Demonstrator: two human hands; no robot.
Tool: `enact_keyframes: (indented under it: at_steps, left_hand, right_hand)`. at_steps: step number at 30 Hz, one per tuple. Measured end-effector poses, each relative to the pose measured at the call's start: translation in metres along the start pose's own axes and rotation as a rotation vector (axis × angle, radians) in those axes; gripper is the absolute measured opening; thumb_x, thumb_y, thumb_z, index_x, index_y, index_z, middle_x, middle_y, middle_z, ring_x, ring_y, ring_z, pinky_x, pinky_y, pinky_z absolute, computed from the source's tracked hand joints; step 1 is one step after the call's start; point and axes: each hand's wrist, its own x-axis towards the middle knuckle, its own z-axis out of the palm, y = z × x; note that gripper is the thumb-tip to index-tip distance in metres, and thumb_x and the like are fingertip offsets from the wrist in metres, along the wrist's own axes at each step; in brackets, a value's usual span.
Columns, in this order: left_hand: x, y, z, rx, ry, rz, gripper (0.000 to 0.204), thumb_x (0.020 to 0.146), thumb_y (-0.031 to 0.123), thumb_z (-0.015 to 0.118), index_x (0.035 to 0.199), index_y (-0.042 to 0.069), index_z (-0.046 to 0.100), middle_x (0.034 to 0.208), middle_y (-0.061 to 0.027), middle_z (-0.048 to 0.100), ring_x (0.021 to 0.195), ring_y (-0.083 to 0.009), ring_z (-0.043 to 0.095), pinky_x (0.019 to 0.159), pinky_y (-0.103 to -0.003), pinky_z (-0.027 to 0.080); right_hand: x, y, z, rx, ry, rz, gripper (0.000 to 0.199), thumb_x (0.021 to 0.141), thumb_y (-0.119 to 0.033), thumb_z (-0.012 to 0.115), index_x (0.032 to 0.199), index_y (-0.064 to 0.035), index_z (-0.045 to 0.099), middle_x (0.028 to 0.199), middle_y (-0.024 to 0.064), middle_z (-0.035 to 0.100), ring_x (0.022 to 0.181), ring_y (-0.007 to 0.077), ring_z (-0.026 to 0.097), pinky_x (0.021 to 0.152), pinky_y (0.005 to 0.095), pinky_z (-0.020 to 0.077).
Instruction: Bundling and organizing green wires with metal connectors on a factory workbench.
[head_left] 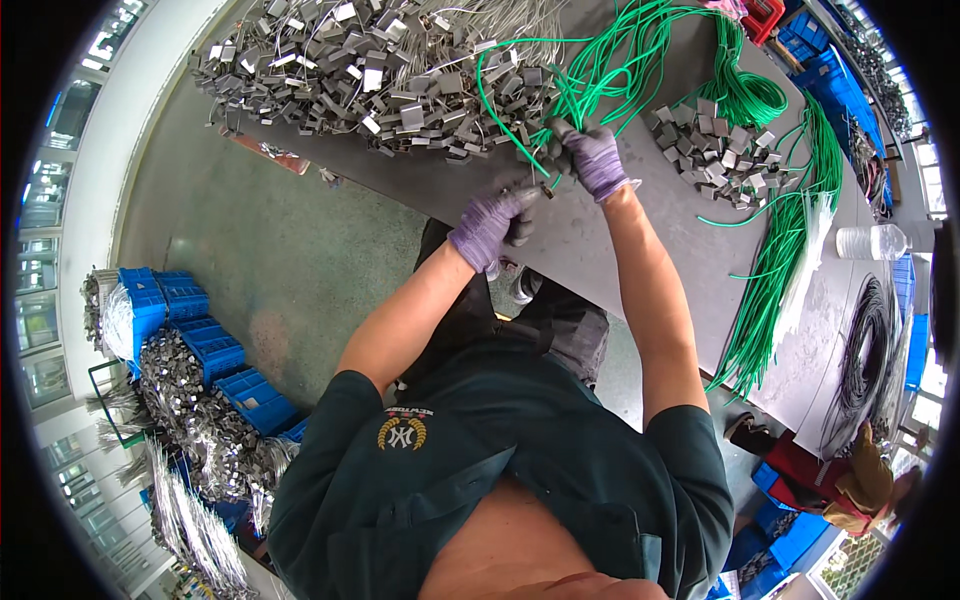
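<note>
Both my hands wear purple gloves with grey fingers and meet over the near edge of the grey table (398,187). My left hand (497,222) is closed, its fingertips pinching a small dark metal piece (546,191). Just right of it and a little farther off, my right hand (590,160) is closed around green wires (601,95), whose loose lengths spread beyond it. One green wire end (536,166) sticks out between the hands, close to the metal piece. Whether it enters the piece I cannot tell.
A large heap of metal blocks (410,115) with thin wires covers the table's far left. A smaller pile of blocks (715,150) and green wire bundles (760,310) lie right, near a clear bottle (870,242) and black coil (862,345). Blue crates (210,345) stand left; another person (840,480) is lower right.
</note>
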Motion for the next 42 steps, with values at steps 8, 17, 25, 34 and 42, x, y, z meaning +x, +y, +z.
enact_keyframes:
  at_steps: [8, 17, 25, 34, 42]
  left_hand:
    - [-0.006, 0.011, -0.022, 0.089, -0.223, 0.008, 0.047, 0.084, 0.010, 0.053, 0.128, 0.019, 0.041, 0.057, 0.0026, 0.033, 0.045, -0.0067, 0.029, 0.038, -0.021, 0.024]
    - [-0.006, 0.027, -0.031, 0.304, -0.151, 0.033, 0.033, 0.076, 0.008, 0.062, 0.108, 0.008, 0.054, 0.059, 0.0012, 0.045, 0.044, -0.0067, 0.040, 0.040, -0.019, 0.032]
    - [-0.003, 0.021, -0.035, 0.588, -0.179, 0.121, 0.016, 0.075, 0.012, 0.064, 0.085, 0.005, 0.054, 0.062, -0.0028, 0.054, 0.049, -0.0091, 0.052, 0.042, -0.020, 0.039]
    - [-0.002, 0.022, -0.032, 0.255, 0.126, 0.314, 0.018, 0.079, 0.025, 0.062, 0.082, 0.009, 0.054, 0.063, -0.0017, 0.055, 0.039, -0.0064, 0.044, 0.033, -0.019, 0.027]
    - [0.022, 0.002, -0.020, 0.132, 0.443, 0.179, 0.042, 0.082, 0.052, 0.049, 0.066, 0.013, 0.052, 0.047, -0.0001, 0.045, 0.032, -0.0088, 0.036, 0.029, -0.023, 0.022]
  right_hand:
    - [0.001, 0.002, -0.018, 0.183, -0.187, 0.137, 0.014, 0.084, -0.015, 0.056, 0.076, -0.0038, 0.052, 0.056, 0.0036, 0.047, 0.037, 0.0116, 0.039, 0.034, 0.0235, 0.0292]
    - [-0.020, 0.022, -0.003, 0.231, -0.349, 0.097, 0.021, 0.086, -0.019, 0.054, 0.091, 0.0020, 0.054, 0.057, 0.0080, 0.050, 0.035, 0.0130, 0.041, 0.032, 0.0237, 0.0270]
    - [-0.022, 0.012, 0.003, 0.109, -0.418, 0.069, 0.031, 0.088, -0.029, 0.049, 0.087, 0.0019, 0.054, 0.055, 0.0076, 0.049, 0.036, 0.0125, 0.040, 0.034, 0.0230, 0.0274]
    - [-0.017, 0.013, -0.002, 0.155, -0.310, -0.040, 0.025, 0.084, -0.024, 0.053, 0.081, 0.0004, 0.055, 0.053, 0.0049, 0.049, 0.037, 0.0111, 0.042, 0.035, 0.0222, 0.0293]
    - [-0.042, 0.001, 0.045, -0.122, -0.137, 0.096, 0.022, 0.080, -0.018, 0.061, 0.065, -0.0031, 0.052, 0.049, 0.0019, 0.049, 0.036, 0.0088, 0.043, 0.034, 0.0227, 0.0308]
